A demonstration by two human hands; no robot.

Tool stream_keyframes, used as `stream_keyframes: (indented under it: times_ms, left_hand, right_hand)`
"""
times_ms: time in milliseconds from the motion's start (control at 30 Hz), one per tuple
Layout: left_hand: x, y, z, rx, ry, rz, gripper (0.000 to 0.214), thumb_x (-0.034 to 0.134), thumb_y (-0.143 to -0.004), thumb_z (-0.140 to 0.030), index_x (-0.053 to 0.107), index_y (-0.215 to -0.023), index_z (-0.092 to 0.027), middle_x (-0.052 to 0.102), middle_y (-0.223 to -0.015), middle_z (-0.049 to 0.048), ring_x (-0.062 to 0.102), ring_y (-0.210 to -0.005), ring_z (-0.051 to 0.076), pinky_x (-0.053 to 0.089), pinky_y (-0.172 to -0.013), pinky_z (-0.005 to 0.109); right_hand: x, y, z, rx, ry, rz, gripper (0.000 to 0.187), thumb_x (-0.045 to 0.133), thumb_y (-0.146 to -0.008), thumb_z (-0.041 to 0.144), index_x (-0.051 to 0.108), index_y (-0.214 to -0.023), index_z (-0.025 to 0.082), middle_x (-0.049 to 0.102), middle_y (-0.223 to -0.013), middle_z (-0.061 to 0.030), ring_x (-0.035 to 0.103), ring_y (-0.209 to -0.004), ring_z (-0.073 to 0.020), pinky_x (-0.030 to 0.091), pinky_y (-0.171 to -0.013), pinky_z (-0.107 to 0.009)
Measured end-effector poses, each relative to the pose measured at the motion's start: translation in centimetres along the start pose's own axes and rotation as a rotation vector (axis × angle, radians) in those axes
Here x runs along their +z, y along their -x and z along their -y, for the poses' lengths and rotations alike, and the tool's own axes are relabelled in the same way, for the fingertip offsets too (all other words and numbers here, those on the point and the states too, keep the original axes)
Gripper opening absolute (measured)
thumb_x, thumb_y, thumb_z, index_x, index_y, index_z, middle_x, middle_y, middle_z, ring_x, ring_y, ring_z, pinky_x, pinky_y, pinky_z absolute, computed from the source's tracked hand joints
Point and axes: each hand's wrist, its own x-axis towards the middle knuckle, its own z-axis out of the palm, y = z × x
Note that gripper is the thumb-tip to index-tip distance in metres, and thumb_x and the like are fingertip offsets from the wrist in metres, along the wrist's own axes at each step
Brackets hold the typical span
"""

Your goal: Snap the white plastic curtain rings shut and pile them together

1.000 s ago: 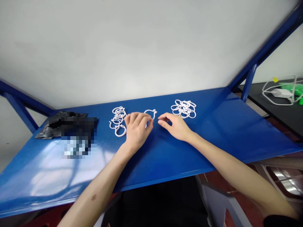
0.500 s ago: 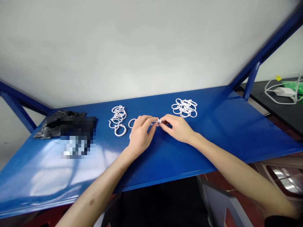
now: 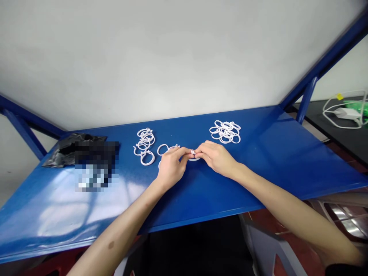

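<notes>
Between my two hands is a small white plastic ring (image 3: pixel 194 159), pinched at its top and partly covered by fingers. My left hand (image 3: pixel 174 163) grips it from the left with thumb and forefinger. From the right, my right hand (image 3: pixel 217 156) pinches the same spot, fingertips close to the left ones. Beside and behind my left hand lie loose white rings (image 3: pixel 162 150), partly hidden by it. Farther left is a cluster of white rings (image 3: pixel 147 158), at least one of them open. A pile of similar rings (image 3: pixel 226 132) rests beyond my right hand.
A black plastic bag (image 3: pixel 61 151) lies on the blue table (image 3: pixel 230 191) at the left, partly pixelated. Blue metal braces (image 3: pixel 307 100) rise at both ends against a pale wall. To the right, a dark table (image 3: pixel 319 119) bears a white charger with cable (image 3: pixel 347 113).
My fingertips have come closer together around the ring's top and lowered slightly. More of the held ring shows below my fingers, and more of the rings beside my left hand.
</notes>
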Motion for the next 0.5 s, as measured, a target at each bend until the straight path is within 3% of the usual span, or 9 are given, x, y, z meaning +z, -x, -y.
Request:
stream_keyframes:
  times_ms: [133, 300, 400, 500]
  left_hand:
    - [0.2, 0.6, 0.5, 0.068, -0.112, 0.013, 0.017, 0.058, -0.094, -0.019, 0.073, -0.086, -0.024, 0.076, -0.083, 0.0026, 0.069, -0.078, 0.02, 0.05, -0.076, 0.031]
    - [-0.3, -0.2, 0.6, 0.112, -0.199, 0.056, 0.015, 0.058, -0.099, -0.026, 0.072, -0.095, -0.023, 0.076, -0.089, 0.0035, 0.067, -0.082, 0.02, 0.05, -0.078, 0.031]
    - [-1.2, -1.0, 1.0, 0.144, -0.356, 0.076, 0.021, 0.061, -0.098, -0.037, 0.072, -0.107, -0.02, 0.076, -0.098, 0.0069, 0.064, -0.091, 0.024, 0.049, -0.084, 0.037]
    - [-2.1, -1.3, 1.7, 0.099, -0.532, 0.116, 0.028, 0.064, -0.096, -0.043, 0.072, -0.107, -0.018, 0.075, -0.094, 0.0086, 0.061, -0.092, 0.027, 0.047, -0.085, 0.04]
  right_hand:
    - [0.3, 0.2, 0.2, -0.063, 0.086, 0.089, 0.026, 0.047, -0.105, 0.02, 0.066, -0.087, 0.018, 0.07, -0.08, -0.0065, 0.056, -0.074, -0.0198, 0.05, -0.067, -0.032]
    - [0.3, -0.1, -0.5, -0.061, 0.17, 0.06, 0.026, 0.047, -0.106, 0.025, 0.071, -0.098, 0.018, 0.074, -0.089, -0.0071, 0.061, -0.083, -0.0208, 0.051, -0.072, -0.032]
    - [-1.0, -0.5, -1.6, 0.069, 0.304, -0.036, 0.027, 0.048, -0.106, 0.031, 0.073, -0.105, 0.02, 0.076, -0.098, -0.0076, 0.064, -0.091, -0.0221, 0.052, -0.079, -0.034]
    - [-3.5, -0.5, -3.2, 0.335, 0.503, -0.089, 0.029, 0.049, -0.105, 0.031, 0.076, -0.109, 0.02, 0.075, -0.104, -0.0103, 0.065, -0.097, -0.0257, 0.051, -0.077, -0.036]
